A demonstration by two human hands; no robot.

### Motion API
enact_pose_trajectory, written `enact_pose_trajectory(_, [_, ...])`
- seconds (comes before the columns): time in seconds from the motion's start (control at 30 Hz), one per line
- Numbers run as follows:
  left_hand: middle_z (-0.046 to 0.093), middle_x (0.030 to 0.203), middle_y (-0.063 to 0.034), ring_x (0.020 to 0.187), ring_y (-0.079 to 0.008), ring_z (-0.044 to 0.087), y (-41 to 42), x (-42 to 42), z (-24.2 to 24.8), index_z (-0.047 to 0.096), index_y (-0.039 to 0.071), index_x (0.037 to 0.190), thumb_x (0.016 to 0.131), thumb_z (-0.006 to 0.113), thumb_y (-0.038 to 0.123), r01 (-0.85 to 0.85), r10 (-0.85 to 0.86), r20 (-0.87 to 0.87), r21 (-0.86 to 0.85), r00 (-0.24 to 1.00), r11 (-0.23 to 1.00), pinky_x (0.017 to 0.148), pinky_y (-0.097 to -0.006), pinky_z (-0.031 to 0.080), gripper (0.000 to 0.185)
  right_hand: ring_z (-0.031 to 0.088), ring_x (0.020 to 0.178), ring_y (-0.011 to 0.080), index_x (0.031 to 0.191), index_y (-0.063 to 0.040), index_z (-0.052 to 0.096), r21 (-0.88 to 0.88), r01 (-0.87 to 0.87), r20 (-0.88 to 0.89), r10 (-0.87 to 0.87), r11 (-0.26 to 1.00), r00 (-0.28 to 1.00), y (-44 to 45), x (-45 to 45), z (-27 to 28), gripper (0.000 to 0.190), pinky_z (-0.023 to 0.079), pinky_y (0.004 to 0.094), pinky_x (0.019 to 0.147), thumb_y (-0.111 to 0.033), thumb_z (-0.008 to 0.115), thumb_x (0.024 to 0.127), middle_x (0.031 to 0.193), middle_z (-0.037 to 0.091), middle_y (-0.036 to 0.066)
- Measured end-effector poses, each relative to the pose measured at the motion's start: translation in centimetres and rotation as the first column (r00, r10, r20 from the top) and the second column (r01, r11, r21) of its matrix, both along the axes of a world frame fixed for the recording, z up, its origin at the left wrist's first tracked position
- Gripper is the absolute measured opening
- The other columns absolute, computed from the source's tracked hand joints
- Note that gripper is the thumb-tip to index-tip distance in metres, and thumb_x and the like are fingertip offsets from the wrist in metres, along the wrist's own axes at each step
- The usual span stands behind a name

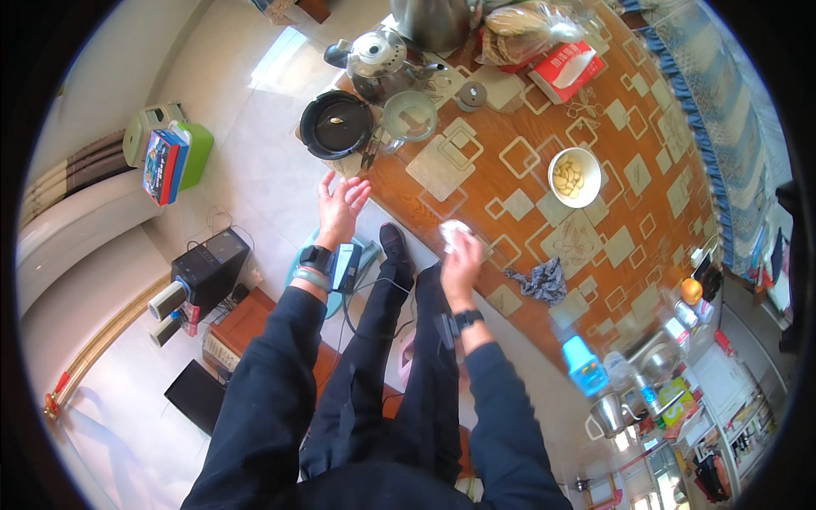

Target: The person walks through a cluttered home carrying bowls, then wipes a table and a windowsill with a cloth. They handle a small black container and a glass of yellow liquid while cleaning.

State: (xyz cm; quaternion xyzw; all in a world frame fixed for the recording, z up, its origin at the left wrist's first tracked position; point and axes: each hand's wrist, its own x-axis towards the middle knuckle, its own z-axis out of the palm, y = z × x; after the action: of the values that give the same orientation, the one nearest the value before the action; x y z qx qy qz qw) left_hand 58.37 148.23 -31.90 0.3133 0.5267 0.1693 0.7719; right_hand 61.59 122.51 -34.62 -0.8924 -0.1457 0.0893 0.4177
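Observation:
My right hand (pixel 461 264) grips a crumpled white tissue (pixel 454 229) beside the near edge of the patterned table (pixel 414 210). My left hand (pixel 341 207) is raised palm up, holding nothing, with its fingers apart and curled a little. Just beyond it in the picture is a round black ashtray-like dish (pixel 335 137) with a small pale bit inside. A clear glass bowl or cup (pixel 410 116) stands next to that dish. To the right, a white bowl (pixel 590 189) contains several pale sliced pieces. A crumpled grey cloth (pixel 542 281) lies by the table's edge.
A metal kettle (pixel 377 60), a small lidded jar (pixel 472 95), a red tissue box (pixel 566 72) and a plastic bag of food (pixel 526 32) crowd the far end. At right are an orange (pixel 691 291) and a blue container (pixel 583 366). A computer tower (pixel 210 268) stands left.

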Motion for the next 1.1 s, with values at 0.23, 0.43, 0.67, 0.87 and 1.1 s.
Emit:
enact_pose_trajectory(0.23, [0.048,0.122,-0.0288,0.107,-0.0372,0.06,6.4,1.3,-3.6,0.007,0.016,0.142,0.098,0.051,0.027,-0.039,0.035,-0.115,-0.035,0.993,0.999,0.09,-0.0444,0.053,0.064,0.049,0.109,0.0406,0.128,0.009,0.043,-0.234,0.545,0.024,-0.555,0.805,0.831,2.0,-4.6,-2.0,0.049,0.044,0.0438,0.094,0.013,0.049,0.079,0.121,0.039,0.023])
enact_pose_trajectory(0.43, [0.048,0.122,-0.0317,0.107,-0.0366,0.061,8.5,2.0,-3.7,0.003,0.017,0.141,0.098,0.05,0.022,0.095,-0.103,-0.18,-0.057,0.978,0.994,0.092,-0.0411,0.053,0.064,0.049,0.111,0.0395,0.131,0.008,0.041,-0.203,0.517,-0.034,-0.533,0.832,0.845,8.4,-3.4,-2.4,0.052,0.043,0.0426,0.096,0.013,0.051,0.081,0.121,0.04,0.022])
enact_pose_trajectory(0.67, [0.052,0.118,-0.0285,0.093,-0.0355,0.067,8.7,2.2,-3.4,0.006,0.015,0.144,0.094,0.043,0.002,0.169,-0.159,-0.146,0.058,0.976,0.984,0.078,-0.0382,0.06,0.064,0.049,0.106,0.0362,0.128,0.002,0.052,-0.101,0.178,0.083,-0.17,0.979,0.982,12.9,3.6,-2.1,0.052,0.042,0.0416,0.094,0.014,0.051,0.077,0.111,0.049,0.019])
enact_pose_trajectory(0.87, [0.047,0.123,-0.0299,0.093,-0.037,0.066,9.4,3.0,-3.7,0.007,0.014,0.144,0.089,0.044,-0.004,0.124,-0.102,-0.234,0.08,0.967,0.989,0.072,-0.0386,0.063,0.068,0.052,0.094,0.0322,0.113,-0.001,0.062,-0.129,-0.2,0.158,0.219,0.971,0.963,14.8,9.5,-3.1,0.036,0.045,0.04,0.086,0.009,0.051,0.08,0.1,0.057,0.013])
enact_pose_trajectory(1.1, [0.043,0.125,-0.0302,0.1,-0.0393,0.063,9.6,1.4,-2.4,0.01,0.009,0.141,0.088,0.046,-0.004,0.112,-0.078,-0.245,0.13,0.967,0.985,0.073,-0.0416,0.062,0.066,0.057,0.092,0.029,0.107,-0.004,0.068,0.018,-0.335,-0.031,0.335,0.942,0.942,12.1,3.3,-2.0,0.03,0.049,0.036,0.083,0.005,0.057,0.08,0.094,0.061,0.011])
